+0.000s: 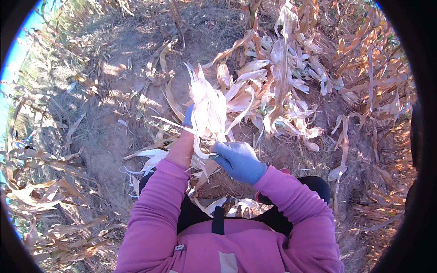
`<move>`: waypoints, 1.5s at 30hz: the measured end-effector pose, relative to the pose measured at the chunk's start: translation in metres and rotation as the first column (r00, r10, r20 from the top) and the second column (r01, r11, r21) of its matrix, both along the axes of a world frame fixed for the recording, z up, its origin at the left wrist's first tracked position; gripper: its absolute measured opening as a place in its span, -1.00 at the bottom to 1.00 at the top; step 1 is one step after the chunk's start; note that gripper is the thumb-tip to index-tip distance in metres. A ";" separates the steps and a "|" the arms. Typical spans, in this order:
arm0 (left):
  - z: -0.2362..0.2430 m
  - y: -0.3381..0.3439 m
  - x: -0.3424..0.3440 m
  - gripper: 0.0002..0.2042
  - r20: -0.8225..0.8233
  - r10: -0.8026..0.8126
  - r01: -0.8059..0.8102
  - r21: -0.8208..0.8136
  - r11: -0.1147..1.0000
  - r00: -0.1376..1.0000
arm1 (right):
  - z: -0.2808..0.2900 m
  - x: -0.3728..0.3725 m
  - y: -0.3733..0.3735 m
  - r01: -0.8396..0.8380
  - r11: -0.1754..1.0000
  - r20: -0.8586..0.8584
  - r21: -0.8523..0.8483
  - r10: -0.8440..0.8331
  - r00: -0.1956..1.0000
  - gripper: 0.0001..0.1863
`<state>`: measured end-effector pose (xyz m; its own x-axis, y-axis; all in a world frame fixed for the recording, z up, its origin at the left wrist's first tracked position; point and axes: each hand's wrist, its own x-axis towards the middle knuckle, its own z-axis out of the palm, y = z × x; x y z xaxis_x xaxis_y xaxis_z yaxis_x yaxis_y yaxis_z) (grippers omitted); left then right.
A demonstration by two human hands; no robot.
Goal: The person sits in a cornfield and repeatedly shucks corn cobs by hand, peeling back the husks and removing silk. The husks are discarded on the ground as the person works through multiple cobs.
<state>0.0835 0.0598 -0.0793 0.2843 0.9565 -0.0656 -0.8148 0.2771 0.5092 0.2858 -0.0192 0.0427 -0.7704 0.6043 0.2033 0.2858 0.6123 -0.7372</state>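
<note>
A bundle of pale, dry corn husks (209,107) stands up in front of me, its loose leaves spreading at the top and sides. My left hand (188,116), in a blue glove, is behind the bundle's left side; the husks hide its fingers. At the lower end of the bundle, my right hand (240,161), in a blue-grey glove, is closed around the husk base. A small dark greenish bit (213,156) shows beside the right fingers, too small to name. Whether an ear of corn sits inside the husks cannot be seen.
A heap of pale husks (291,109) lies on the soil ahead and to the right. Dry corn stalks (373,77) stand along the right side, and dried leaves (41,182) are scattered at the left. Several loose husks (154,157) lie beside my left forearm.
</note>
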 end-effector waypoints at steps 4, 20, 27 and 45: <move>0.003 -0.003 0.018 -0.66 -0.309 0.169 -0.208 -0.099 0.973 0.936 | 0.006 0.006 -0.005 -0.021 0.999 -0.013 0.039 0.021 1.000 -0.87; 0.047 -0.016 0.033 -0.62 -0.803 0.194 -0.017 0.223 0.975 0.564 | 0.019 0.009 -0.010 -0.045 0.999 -0.044 -0.021 0.044 0.998 -0.87; 0.013 -0.011 0.018 -0.61 -0.401 0.096 -0.051 0.120 0.991 0.911 | 0.006 0.011 -0.006 0.040 0.984 -0.098 -0.173 -0.057 0.994 -0.82; 0.088 -0.033 0.026 -0.85 -0.569 0.344 -0.282 0.198 0.939 0.746 | -0.025 0.049 0.038 0.052 0.910 0.389 0.411 -0.227 0.893 -0.90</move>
